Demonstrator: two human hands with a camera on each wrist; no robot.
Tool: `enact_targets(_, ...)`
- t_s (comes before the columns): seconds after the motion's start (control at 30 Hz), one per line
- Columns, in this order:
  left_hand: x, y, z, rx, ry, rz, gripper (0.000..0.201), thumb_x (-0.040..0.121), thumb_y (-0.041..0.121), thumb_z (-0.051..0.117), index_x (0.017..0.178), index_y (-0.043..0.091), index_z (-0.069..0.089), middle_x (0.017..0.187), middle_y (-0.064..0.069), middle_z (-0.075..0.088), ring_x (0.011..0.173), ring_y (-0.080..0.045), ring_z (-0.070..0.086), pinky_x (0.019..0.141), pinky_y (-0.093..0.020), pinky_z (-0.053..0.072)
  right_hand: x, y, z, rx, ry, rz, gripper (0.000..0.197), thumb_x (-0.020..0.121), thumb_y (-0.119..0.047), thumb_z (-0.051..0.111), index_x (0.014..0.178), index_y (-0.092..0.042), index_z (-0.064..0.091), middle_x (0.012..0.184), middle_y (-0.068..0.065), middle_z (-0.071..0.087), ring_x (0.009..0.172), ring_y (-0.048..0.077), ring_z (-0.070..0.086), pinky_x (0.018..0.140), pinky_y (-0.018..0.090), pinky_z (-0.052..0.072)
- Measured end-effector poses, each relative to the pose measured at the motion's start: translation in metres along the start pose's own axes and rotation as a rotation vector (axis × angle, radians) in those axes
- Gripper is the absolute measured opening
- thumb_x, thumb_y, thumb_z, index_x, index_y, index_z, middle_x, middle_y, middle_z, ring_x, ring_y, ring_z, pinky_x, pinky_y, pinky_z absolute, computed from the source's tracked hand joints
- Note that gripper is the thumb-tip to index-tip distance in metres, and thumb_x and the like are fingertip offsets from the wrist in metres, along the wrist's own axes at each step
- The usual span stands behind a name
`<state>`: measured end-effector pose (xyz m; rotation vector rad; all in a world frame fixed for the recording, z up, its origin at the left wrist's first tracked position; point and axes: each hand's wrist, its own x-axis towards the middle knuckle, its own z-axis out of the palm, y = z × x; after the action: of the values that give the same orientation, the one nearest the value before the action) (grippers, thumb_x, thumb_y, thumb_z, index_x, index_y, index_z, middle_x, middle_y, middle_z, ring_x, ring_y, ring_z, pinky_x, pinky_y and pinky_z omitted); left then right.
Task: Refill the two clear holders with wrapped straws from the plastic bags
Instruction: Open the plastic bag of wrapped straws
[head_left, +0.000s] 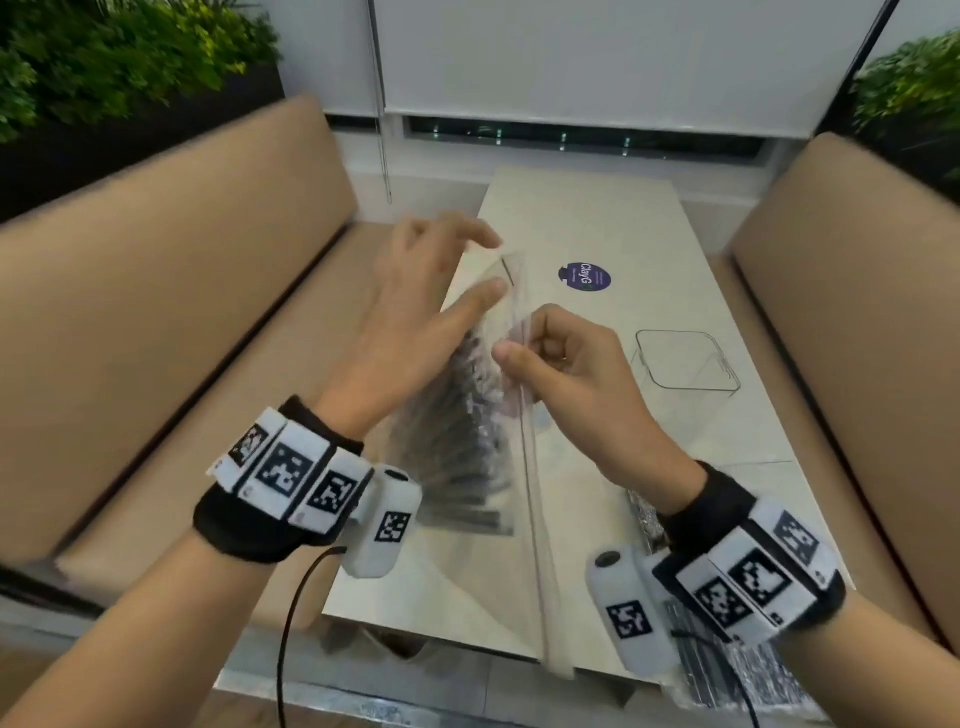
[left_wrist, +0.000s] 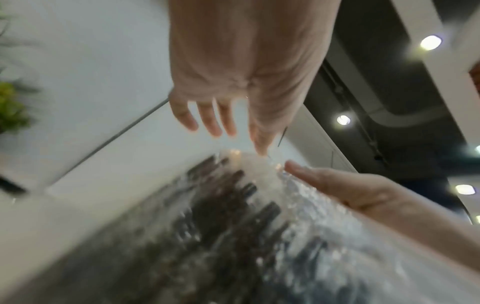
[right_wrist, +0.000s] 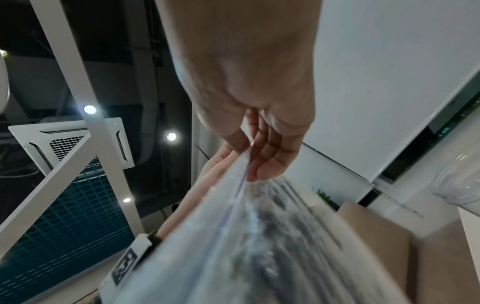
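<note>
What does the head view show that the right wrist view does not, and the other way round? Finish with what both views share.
Only the head view shows the table, the clear holder standing on it, the round purple sticker and a second bag of straws at the near edge. Only the right wrist view shows the ceiling air-conditioning unit and ceiling lights. Both show the right hand pinching the plastic bag of dark straws.
</note>
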<state>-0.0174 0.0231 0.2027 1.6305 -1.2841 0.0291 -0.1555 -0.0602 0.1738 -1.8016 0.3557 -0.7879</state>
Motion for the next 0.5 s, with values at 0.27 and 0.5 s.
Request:
enact_targets(0.27,-0.012,-0.001,0.0,-0.295,-0.03,-0.371,0.019,0.082,0.025,0.076,0.075,0.014,0.061,0.07,-0.01,0.066,0.057,-0.014,0.061,0.056,-0.026,0.053,0.007,-0.001,0.011,0.155,-0.192,0.182,0.023,0.101,-0.01,0.051,0.081,-0.001,0.06,0.062,-0.009,0.064,0.054,0.006,0.059,0.051,0.018,0.049)
enact_targets(0.5,-0.016,0.001,-0.008,-0.355,-0.105,-0.493,0.004,0.084,0.004,0.069,0.083,0.001,0.072,0.066,-0.005,0.069,0.054,-0.004,0.063,0.059,-0.019,0.056,0.014,-0.005,0.008,0.227,-0.272,0.342,0.024,0.1,-0.006,0.046,0.083,0.002,0.059,0.071,0.018,0.066,0.056,0.026,0.067,0.058,0.035,0.057)
